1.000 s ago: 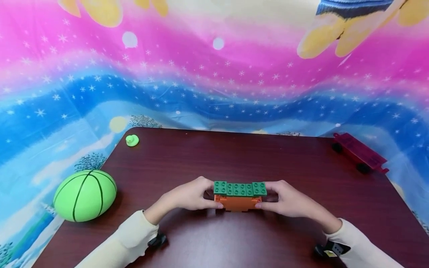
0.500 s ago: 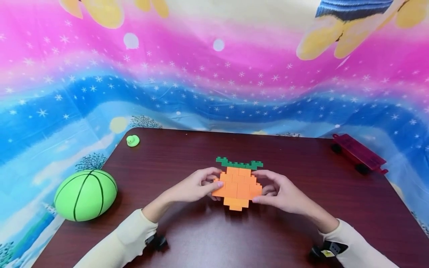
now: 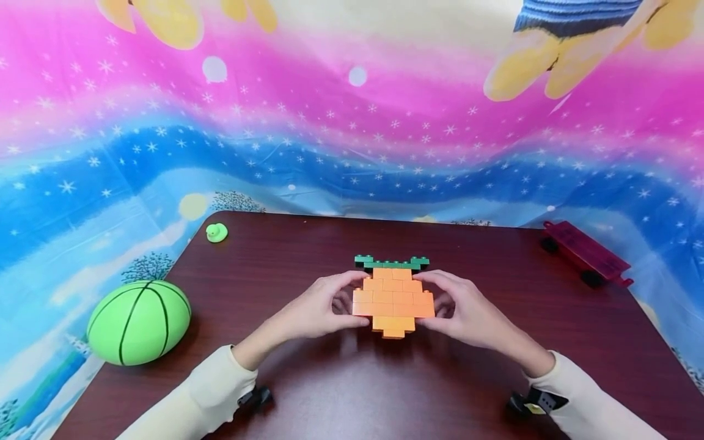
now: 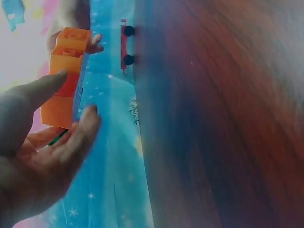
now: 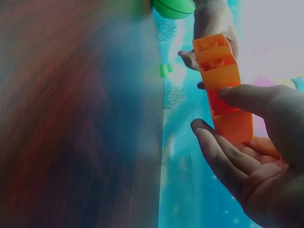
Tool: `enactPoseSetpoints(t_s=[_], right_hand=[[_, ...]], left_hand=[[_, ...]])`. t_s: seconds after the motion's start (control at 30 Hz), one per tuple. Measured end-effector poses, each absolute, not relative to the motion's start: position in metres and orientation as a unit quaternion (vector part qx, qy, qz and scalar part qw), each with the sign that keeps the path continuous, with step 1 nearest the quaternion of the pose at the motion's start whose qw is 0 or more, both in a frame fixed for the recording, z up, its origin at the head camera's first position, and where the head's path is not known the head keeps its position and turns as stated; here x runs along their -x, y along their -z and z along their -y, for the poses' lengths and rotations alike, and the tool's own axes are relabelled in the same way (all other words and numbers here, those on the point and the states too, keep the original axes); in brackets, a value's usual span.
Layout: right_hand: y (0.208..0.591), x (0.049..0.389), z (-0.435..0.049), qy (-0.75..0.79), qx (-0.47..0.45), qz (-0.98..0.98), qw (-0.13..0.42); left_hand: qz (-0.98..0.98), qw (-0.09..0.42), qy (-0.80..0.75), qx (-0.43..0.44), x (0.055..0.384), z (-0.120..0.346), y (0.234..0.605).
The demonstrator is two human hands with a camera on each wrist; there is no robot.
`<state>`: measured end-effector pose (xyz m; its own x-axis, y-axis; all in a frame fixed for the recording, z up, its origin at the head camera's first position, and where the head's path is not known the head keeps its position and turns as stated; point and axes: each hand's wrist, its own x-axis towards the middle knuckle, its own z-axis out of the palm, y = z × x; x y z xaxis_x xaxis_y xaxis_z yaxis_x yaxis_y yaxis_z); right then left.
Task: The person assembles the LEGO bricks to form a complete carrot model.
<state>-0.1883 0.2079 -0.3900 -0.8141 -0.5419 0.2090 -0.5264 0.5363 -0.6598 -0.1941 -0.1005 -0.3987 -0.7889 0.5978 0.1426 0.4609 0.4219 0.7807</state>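
A model built of orange toy bricks (image 3: 393, 296), with a green brick top (image 3: 392, 264) and a narrowing lower end, is held between both hands above the table. Its broad flat face shows in the head view. On the model's left side my left hand (image 3: 321, 307) pinches it, thumb at the lower step and fingers higher up. My right hand (image 3: 467, 308) grips the opposite side the same way. In the left wrist view the left thumb (image 4: 45, 90) presses the model's underside edge; the right thumb (image 5: 251, 99) does likewise in the right wrist view.
A green ball (image 3: 139, 322) with black lines sits at the table's left edge. Beyond it, a small green toy duck (image 3: 217, 232) stands near the far left corner. A red wheeled toy (image 3: 587, 252) lies at the far right. Behind the brown table (image 3: 308, 244) hangs a printed cloth (image 3: 352, 134).
The brick model has tipped: its green studded top faced me, and now its orange broad face does. My hands turned with it, keeping hold of both sides.
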Motion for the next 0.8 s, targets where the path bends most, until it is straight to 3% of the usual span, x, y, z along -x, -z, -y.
enactPoseSetpoints(t_s=[0.1, 0.2, 0.47, 0.8], right_hand=[[0.392, 0.196, -0.208, 0.364, 0.312, -0.877, 0.029], [0.399, 0.204, -0.207, 0.355, 0.317, -0.878, 0.049], [0.42, 0.215, -0.203, 0.221, 0.32, -0.92, 0.044], [0.429, 0.217, -0.197, 0.185, 0.282, -0.939, 0.064]], left_hand=[[-0.878, 0.012, -0.349, -0.327, 0.199, 0.101, 0.397], [-0.908, 0.0, -0.281, -0.311, 0.204, 0.1, 0.395], [-0.939, 0.087, -0.197, -0.269, 0.215, 0.09, 0.409], [-0.947, 0.11, -0.137, -0.269, 0.222, 0.081, 0.417]])
